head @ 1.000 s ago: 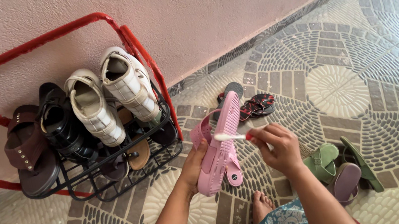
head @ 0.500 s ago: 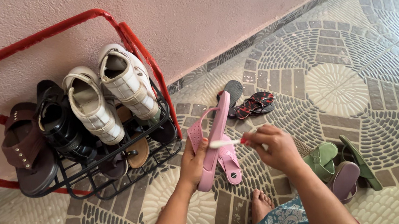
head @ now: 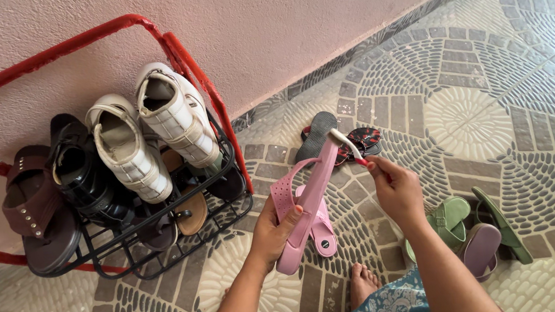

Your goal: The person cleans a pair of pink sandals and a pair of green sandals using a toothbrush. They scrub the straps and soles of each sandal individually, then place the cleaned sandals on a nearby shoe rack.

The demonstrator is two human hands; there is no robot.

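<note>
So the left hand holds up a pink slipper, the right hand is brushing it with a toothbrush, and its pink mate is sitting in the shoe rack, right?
Not quite. In the head view the left hand does hold the pink slipper and the right hand holds the toothbrush at its tip, but the pink mate lies on the patterned floor under the held one, not in the shoe rack.

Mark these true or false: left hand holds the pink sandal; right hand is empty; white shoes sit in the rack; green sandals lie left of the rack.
1. The left hand holds the pink sandal. True.
2. The right hand is empty. False: it holds a small brush at the sandal's far end.
3. White shoes sit in the rack. True.
4. Green sandals lie left of the rack. False: they lie on the floor to its right.
</note>
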